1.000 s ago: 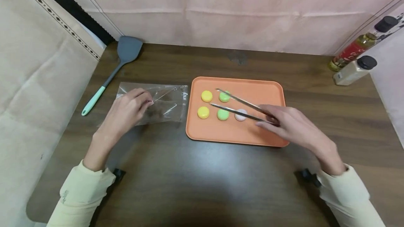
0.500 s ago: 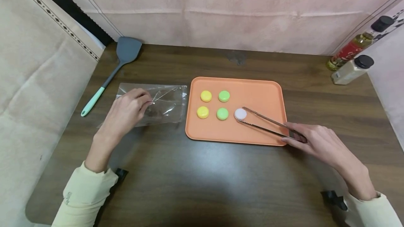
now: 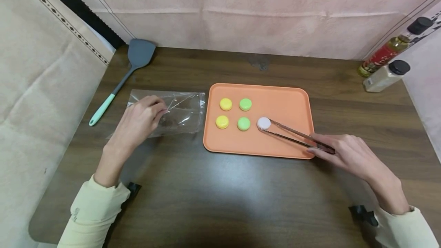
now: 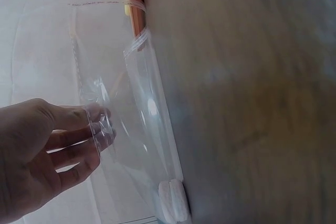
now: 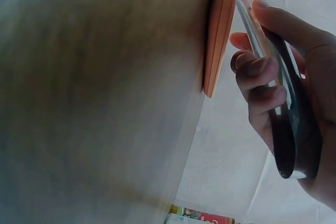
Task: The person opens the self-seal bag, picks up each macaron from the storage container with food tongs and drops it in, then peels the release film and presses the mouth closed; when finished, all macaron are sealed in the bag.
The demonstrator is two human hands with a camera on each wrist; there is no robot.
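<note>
My right hand (image 3: 355, 158) grips metal tongs (image 3: 293, 136), whose tips lie on either side of a white round piece (image 3: 263, 123) on the orange tray (image 3: 262, 150). Two yellow pieces (image 3: 222, 122) and two green pieces (image 3: 243, 124) sit in the tray's left half. With thumb and fingers, my left hand (image 3: 138, 125) pinches the upper film of a clear plastic bag (image 3: 186, 114) left of the tray. The left wrist view shows the film (image 4: 105, 124) lifted at the fingertips, and a white round piece (image 4: 173, 201) low by the bag.
A grey spatula with a mint handle (image 3: 102, 110) lies at the left, beyond the bag. At the back right stand a bottle with a red label (image 3: 382, 56) and a jar with a black lid (image 3: 382, 79). Pale cloth (image 3: 241, 30) hangs behind the table.
My right hand has drawn back to the right; the tongs' tips have moved from over the green pieces to the white one and closed in on it. My left hand has hardly moved.
</note>
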